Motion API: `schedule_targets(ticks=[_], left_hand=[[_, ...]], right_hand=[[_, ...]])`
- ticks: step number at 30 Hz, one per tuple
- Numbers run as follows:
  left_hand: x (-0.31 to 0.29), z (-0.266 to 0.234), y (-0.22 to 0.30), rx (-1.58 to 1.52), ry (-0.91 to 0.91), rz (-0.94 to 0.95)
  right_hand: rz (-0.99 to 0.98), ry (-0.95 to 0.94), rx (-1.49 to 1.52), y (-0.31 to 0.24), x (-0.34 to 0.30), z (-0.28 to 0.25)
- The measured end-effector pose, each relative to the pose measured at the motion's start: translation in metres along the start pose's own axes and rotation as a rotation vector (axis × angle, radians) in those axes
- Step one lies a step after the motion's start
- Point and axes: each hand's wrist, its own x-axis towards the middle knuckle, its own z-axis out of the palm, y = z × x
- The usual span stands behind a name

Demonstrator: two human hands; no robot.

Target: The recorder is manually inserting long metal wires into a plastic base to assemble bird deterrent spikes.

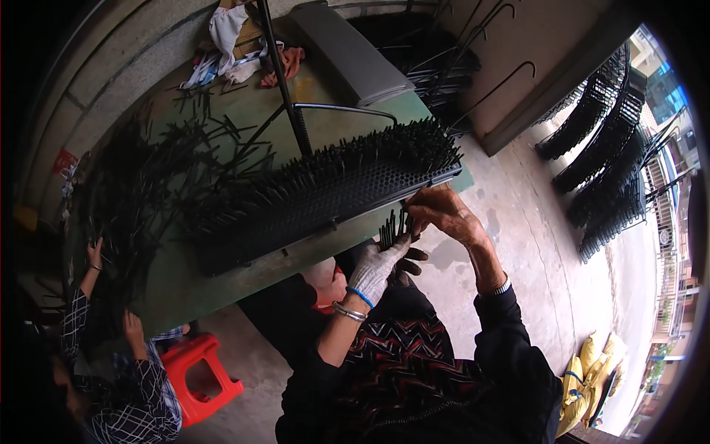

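Observation:
My left hand (376,268), in a white knitted glove with dark fingertips, is closed around a bunch of short black sticks (390,228) that point upward. My bare right hand (447,213) bends over the top of that bunch with thumb and fingers pinched together; what lies between them is hidden. Just beyond both hands, a long black board (362,183) with many round holes is propped at a slant on the green table (333,240). Rows of black sticks (414,144) stand out of its far part, while holes in the near part show bare.
Loose black sticks (133,177) pile up at the table's left, where a co-worker's hands (95,255) reach in. A grey panel stack (347,59) and rags (285,65) lie behind. A red stool (200,377) stands lower left; black racks (606,163) and yellow sacks (588,381) are at right.

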Motion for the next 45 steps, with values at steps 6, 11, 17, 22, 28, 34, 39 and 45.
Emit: schedule_targets(ticks=[6, 11, 17, 22, 28, 34, 39, 45], left_hand=[[0.005, -0.006, -0.002, 0.052, -0.001, -0.028], [0.007, -0.012, -0.001, 0.116, -0.046, -0.042], [0.016, -0.012, 0.002, -0.113, 0.133, -0.001], [0.024, -0.019, 0.011, -0.172, 0.115, -0.026], [0.044, -0.031, -0.006, -0.343, 0.024, -0.011], [0.039, -0.025, 0.002, -0.408, 0.052, -0.01], [0.037, -0.028, -0.003, -0.502, 0.021, 0.0], [0.043, -0.029, -0.002, -0.472, 0.018, -0.012]], right_hand=[[0.009, -0.027, -0.022, -0.004, 0.0, 0.002], [0.02, -0.04, -0.028, -0.006, 0.002, 0.001], [-0.064, 0.221, -0.049, -0.017, 0.0, -0.006], [-0.297, 0.662, -0.376, -0.017, 0.021, -0.011], [-0.457, 0.835, -0.571, -0.008, 0.054, -0.007], [-0.579, 0.828, -0.699, 0.005, 0.072, -0.006], [-0.575, 0.827, -0.786, 0.005, 0.071, -0.006], [-0.527, 0.79, -0.816, 0.005, 0.072, -0.007]])
